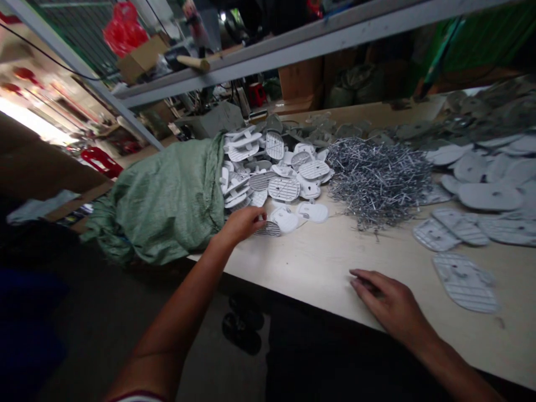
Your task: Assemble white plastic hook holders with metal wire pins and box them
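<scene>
- Our landmark is the pin heap [379, 181] on the desk [293, 265].
- To its left and nearer us lies a ribbed grey plate [270, 229]. Our left hand [243, 224] is over its edge, fingers curled close to it; we cannot tell whether they grip it.
- In front of the heap, our right hand [389, 304] is half curled, thumb and forefinger slightly parted, with nothing seen between them.
- The plate looks like thin, hard plastic: probably light, stiff and somewhat slick, perhaps brittle at the small tab. We would pinch it by the rim, where the ribs may help.
- Counted: one pin heap, its pins too many to tell; one sack [180, 195] left of it, spilling a plate pile [285, 190] beyond counting; two pale plates [299, 216] loose before that pile; one lone plate [465, 282] right of the heap and nearer us, before an uncountable right-hand pile [489, 195].
</scene>
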Tool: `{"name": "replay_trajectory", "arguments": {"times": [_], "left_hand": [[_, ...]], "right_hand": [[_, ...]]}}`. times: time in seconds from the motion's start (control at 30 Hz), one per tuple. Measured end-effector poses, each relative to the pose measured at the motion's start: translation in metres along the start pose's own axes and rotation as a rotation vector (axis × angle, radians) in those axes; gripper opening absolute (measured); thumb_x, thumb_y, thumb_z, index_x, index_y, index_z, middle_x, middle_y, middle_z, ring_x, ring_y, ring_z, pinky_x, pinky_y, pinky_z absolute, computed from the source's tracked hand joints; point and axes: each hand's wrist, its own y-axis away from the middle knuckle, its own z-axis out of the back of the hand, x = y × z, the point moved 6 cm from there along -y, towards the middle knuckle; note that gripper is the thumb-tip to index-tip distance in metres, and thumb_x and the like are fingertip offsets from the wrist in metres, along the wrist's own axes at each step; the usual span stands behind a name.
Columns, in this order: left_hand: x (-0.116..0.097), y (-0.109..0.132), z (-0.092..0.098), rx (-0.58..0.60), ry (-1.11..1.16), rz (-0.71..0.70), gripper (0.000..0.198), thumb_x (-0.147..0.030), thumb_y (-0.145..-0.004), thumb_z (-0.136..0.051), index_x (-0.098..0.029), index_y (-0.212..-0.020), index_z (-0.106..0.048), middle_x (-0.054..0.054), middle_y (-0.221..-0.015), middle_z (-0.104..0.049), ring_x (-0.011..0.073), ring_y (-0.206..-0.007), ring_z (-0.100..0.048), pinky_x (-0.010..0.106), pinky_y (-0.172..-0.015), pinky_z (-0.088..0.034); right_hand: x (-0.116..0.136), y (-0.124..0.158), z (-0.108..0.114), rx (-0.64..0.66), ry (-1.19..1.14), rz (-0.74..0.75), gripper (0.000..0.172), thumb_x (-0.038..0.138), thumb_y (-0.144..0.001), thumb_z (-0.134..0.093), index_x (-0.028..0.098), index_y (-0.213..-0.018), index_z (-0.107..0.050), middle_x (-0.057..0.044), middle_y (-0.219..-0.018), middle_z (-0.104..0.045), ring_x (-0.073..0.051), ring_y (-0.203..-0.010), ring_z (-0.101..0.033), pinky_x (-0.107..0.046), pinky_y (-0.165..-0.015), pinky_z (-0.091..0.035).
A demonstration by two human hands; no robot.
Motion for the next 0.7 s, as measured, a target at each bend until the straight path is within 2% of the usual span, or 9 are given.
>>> {"name": "replay_trajectory", "arguments": {"times": [0.2,0.4,0.53,0.6,0.7], "left_hand": [[-0.007,0.003,0.005,0.068,-0.086,-0.074,0.012,-0.03,-0.087,-0.077,-0.026,-0.099,-0.079,0.008,-0.103,-0.075,0.0269,-0.093,-0.069,0.032,-0.08,-0.046],[-0.002,0.008,0.002,0.087,-0.1,-0.084,0.033,-0.023,-0.078,-0.085,-0.029,-0.11,-0.077,0.005,-0.099,-0.077,0.0276,-0.091,-0.071,0.03,-0.077,-0.045],[-0.013,0.011,-0.007,0.213,0.088,-0.106,0.025,-0.032,-0.086,-0.079,-0.03,-0.111,-0.081,0.004,-0.095,-0.078,0.0256,-0.088,-0.071,0.03,-0.079,-0.046],[-0.026,0.015,-0.015,0.271,0.249,-0.125,0.028,-0.041,-0.09,-0.076,-0.027,-0.113,-0.082,0.006,-0.097,-0.078,0.0249,-0.085,-0.069,0.031,-0.077,-0.048],[-0.051,0.024,-0.028,0.292,0.467,-0.131,0.035,-0.049,-0.09,-0.076,-0.023,-0.112,-0.084,0.007,-0.094,-0.077,0.0216,-0.074,-0.063,0.03,-0.067,-0.045]], "right_hand": [[0.017,-0.019,-0.035,0.171,-0.004,0.031,0.032,0.039,-0.103,-0.063,0.023,-0.126,-0.078,-0.006,-0.098,-0.078,-0.021,-0.081,-0.074,-0.035,-0.074,-0.06],[0.017,-0.022,-0.054,0.229,0.03,0.004,0.032,0.038,-0.102,-0.061,0.02,-0.124,-0.077,-0.007,-0.099,-0.076,-0.021,-0.077,-0.071,-0.038,-0.077,-0.057],[0.022,-0.028,-0.057,0.26,-0.015,-0.031,0.034,0.038,-0.1,-0.063,0.02,-0.125,-0.077,-0.008,-0.105,-0.079,-0.021,-0.078,-0.072,-0.038,-0.079,-0.057],[0.029,-0.035,-0.054,0.256,-0.066,-0.05,0.034,0.038,-0.099,-0.065,0.02,-0.125,-0.078,-0.008,-0.105,-0.079,-0.021,-0.081,-0.072,-0.037,-0.079,-0.058],[0.037,-0.044,-0.044,0.219,-0.159,-0.115,0.034,0.038,-0.097,-0.068,0.02,-0.124,-0.08,-0.007,-0.103,-0.08,-0.019,-0.079,-0.071,-0.033,-0.074,-0.058]]}}
